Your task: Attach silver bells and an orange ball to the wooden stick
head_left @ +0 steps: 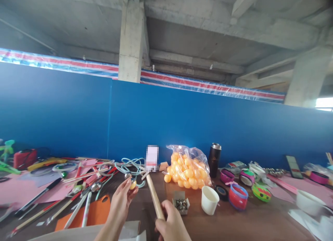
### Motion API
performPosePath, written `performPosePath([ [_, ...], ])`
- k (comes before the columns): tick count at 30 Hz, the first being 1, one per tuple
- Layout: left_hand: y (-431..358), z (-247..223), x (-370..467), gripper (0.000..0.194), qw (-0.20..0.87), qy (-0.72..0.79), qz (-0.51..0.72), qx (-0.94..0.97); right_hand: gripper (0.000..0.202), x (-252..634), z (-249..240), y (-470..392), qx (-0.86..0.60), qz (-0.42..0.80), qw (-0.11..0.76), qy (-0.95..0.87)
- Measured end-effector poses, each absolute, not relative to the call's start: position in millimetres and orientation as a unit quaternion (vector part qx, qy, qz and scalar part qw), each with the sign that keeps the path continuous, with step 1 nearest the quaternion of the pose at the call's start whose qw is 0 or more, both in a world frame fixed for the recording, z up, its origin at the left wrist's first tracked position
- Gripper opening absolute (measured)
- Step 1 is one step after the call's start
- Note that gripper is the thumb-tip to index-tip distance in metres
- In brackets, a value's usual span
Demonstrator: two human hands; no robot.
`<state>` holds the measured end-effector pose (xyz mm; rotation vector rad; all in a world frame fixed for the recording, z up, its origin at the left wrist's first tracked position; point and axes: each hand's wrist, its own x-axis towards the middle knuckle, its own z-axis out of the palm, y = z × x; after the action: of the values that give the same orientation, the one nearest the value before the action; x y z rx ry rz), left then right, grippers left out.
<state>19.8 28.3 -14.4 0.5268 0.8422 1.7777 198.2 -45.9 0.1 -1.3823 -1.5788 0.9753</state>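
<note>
Low in the middle of the head view, my left hand (123,199) pinches a small shiny ball, yellowish below, with another silvery ball (128,175) just above the fingers. My right hand (171,222) is wrapped round the lower end of a light wooden stick (155,197), which leans up and to the left; its top lies close to the balls. To the right of the stick, a small open box (181,202) holds metal bells or beads, and a white paper cup (209,200) stands beside it.
Behind are a bag of orange balls (188,170), a black bottle (214,160) and light blue tubing (130,162). Sticks, pens and an orange sheet (100,213) litter the left. Tape rolls, a red-blue roll (238,197) and a white bowl (309,203) are at right. A blue partition (182,119) rises behind.
</note>
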Motion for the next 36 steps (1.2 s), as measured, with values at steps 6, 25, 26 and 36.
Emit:
performPosePath([
  [6, 38, -25, 12, 0.01, 0.517, 0.349, 0.762, 0.173, 0.012, 193, -5, -41, -0.498, 0.381, 0.428, -0.651],
  [25, 38, -27, 13, 0.008, 0.496, 0.344, 0.781, 0.162, 0.024, 192, -15, -43, -0.496, 0.233, 0.373, -0.748],
  [26, 38, -27, 13, 0.008, 0.493, 0.344, 0.782, 0.163, 0.025, 192, -14, -43, -0.495, 0.237, 0.376, -0.747],
  [36, 38, -23, 14, 0.008, 0.488, 0.338, 0.792, 0.141, 0.022, 193, 3, -53, -0.485, 0.245, 0.401, -0.737],
])
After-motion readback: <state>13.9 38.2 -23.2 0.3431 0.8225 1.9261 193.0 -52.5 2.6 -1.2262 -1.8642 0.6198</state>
